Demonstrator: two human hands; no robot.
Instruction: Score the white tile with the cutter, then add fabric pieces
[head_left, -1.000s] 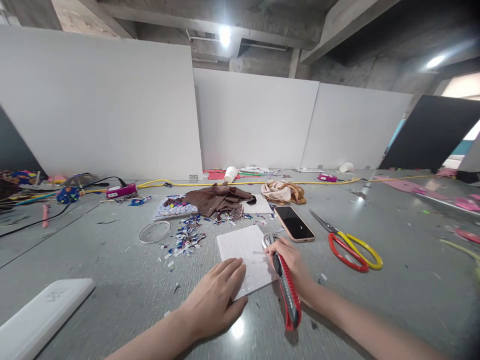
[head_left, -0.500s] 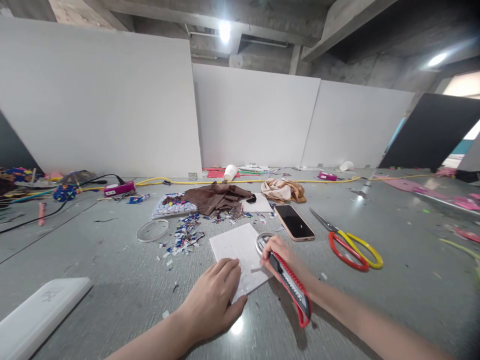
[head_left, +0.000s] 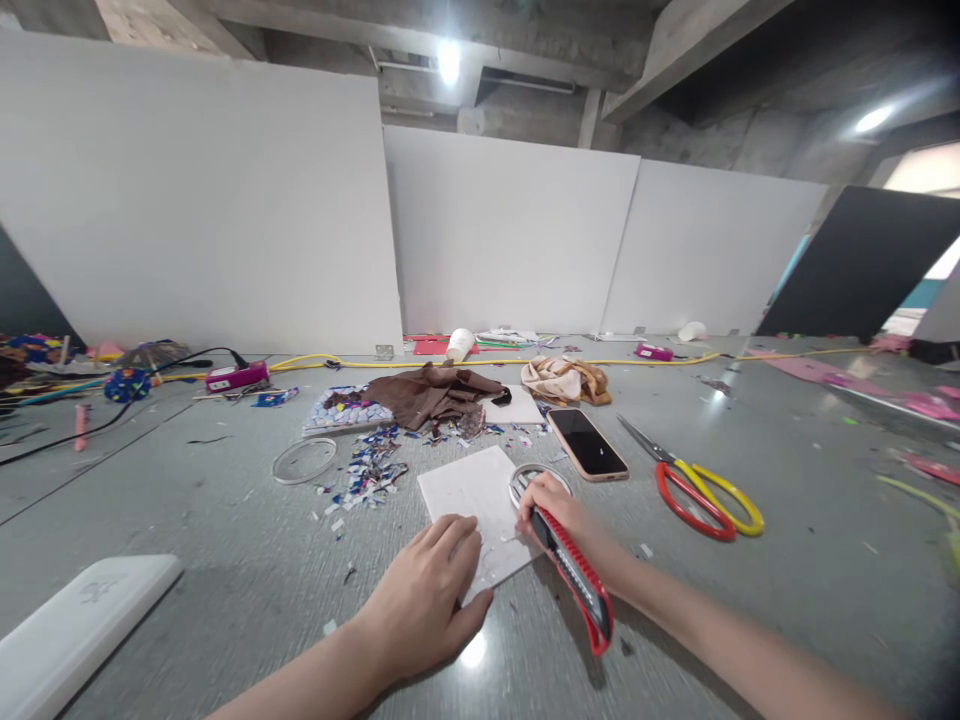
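A white square board (head_left: 471,482) lies flat on the grey table, turned at an angle. My left hand (head_left: 439,585) rests on its near left part, fingers laid flat and thumb apart. In my right hand (head_left: 559,520) is a red and black utility knife (head_left: 574,580), gripped with its handle end slanting back toward me. The front of the knife is down by the board's right side; its blade is too small to make out. A round silver ring (head_left: 529,475) sits just behind my right hand, partly hidden by it.
Beyond the board lie a phone (head_left: 592,445), brown cloth (head_left: 435,395) and blue scraps (head_left: 371,470). Red and yellow scissors (head_left: 694,490) are on the right. A clear ring (head_left: 304,462) and a white power bank (head_left: 94,620) lie left. A yellow cable (head_left: 495,364) crosses behind.
My right hand has shifted slightly left with the utility knife, whose handle end has swung a little left. My left hand and the board have stayed almost still.
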